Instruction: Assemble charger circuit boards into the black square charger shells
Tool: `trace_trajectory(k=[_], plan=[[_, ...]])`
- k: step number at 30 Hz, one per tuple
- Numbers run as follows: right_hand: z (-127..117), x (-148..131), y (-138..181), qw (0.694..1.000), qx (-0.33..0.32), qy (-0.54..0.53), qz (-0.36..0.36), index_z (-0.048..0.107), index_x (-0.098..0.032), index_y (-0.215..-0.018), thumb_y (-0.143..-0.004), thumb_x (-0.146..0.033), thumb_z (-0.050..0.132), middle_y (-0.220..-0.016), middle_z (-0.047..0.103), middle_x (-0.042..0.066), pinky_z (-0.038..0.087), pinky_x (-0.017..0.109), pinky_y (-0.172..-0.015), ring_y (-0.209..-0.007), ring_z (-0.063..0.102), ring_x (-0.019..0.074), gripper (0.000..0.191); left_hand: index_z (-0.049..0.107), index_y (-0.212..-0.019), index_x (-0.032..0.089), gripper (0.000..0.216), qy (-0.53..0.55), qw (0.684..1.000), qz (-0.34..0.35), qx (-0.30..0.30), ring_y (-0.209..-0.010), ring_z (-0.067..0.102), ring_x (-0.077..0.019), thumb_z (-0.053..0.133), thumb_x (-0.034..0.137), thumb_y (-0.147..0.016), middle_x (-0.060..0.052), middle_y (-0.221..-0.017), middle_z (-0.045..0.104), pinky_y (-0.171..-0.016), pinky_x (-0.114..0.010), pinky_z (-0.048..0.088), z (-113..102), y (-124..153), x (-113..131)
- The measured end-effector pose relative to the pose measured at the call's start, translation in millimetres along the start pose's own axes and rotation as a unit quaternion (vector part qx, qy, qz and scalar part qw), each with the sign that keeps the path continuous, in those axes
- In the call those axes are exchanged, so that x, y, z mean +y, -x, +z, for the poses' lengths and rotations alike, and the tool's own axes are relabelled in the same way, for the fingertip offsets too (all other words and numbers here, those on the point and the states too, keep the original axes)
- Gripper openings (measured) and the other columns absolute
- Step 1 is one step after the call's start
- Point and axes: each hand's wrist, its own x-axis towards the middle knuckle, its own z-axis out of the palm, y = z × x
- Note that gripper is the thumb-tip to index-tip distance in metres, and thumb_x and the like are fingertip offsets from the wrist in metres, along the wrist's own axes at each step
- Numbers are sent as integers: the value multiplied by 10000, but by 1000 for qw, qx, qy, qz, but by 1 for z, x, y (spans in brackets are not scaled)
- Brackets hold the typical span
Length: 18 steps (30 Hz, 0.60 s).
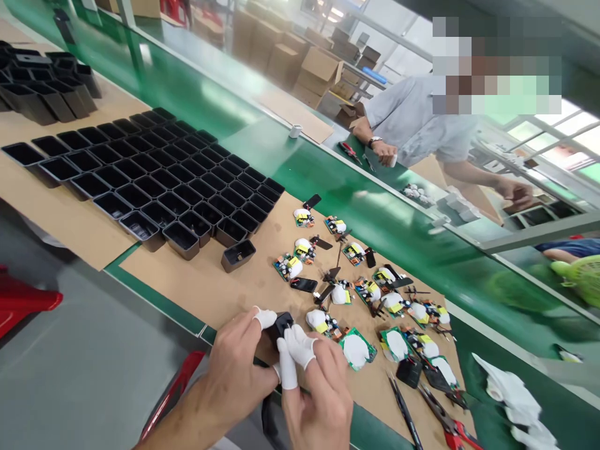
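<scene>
Near the bench's front edge, my left hand grips a small black plastic case from its left side, white finger cots on the fingertips. My right hand, also in white finger cots, pinches at the top of the same case; its fingers hide what they hold there. Just to the right lie several green circuit boards with white blobs, yellow tape and attached black end plates. Behind the hands, one black case stands a little apart from the rows.
Rows of open black cases cover the bench's left. Tweezers and red-handled pliers lie at front right, near a white cloth. A green conveyor belt runs behind; a co-worker works across it. A red stool stands below.
</scene>
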Motion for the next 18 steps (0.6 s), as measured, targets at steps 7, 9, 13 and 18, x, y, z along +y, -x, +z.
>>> trace_trajectory(k=[7, 9, 13, 18], plan=[[12, 12, 20, 999, 6, -47, 19, 799, -179, -1309, -1098, -101, 701, -1273, 809, 168, 719, 379, -918, -1168, 815, 276, 245, 632, -1000, 252, 181, -32, 999, 12, -15, -716, 785, -266, 661, 173, -841, -53, -837, 775, -643, -359, 640, 7, 6, -10], [12, 14, 22, 995, 11, -76, 65, 789, -200, -1370, -1092, -122, 717, -1332, 813, 171, 741, 374, -924, -1187, 838, 276, 297, 618, -992, 256, 192, -39, 999, 19, -13, -693, 771, -268, 674, 174, -829, -53, -833, 766, -615, -364, 623, 7, 6, -9], [12, 15, 22, 995, 17, -74, 68, 784, -211, -1401, -1069, -86, 718, -1312, 851, 152, 750, 375, -942, -1195, 855, 277, 362, 607, -990, 262, 231, -48, 998, 35, -5, -656, 754, -271, 674, 161, -793, -46, -795, 751, -580, -366, 596, 6, 5, -8], [9, 10, 16, 997, 15, -62, 40, 819, -200, -1326, -1056, -59, 734, -1290, 848, 161, 733, 374, -937, -1156, 848, 276, 316, 604, -988, 257, 197, -50, 998, 34, 4, -643, 752, -278, 645, 160, -822, -59, -785, 757, -566, -373, 584, 6, 5, -7]])
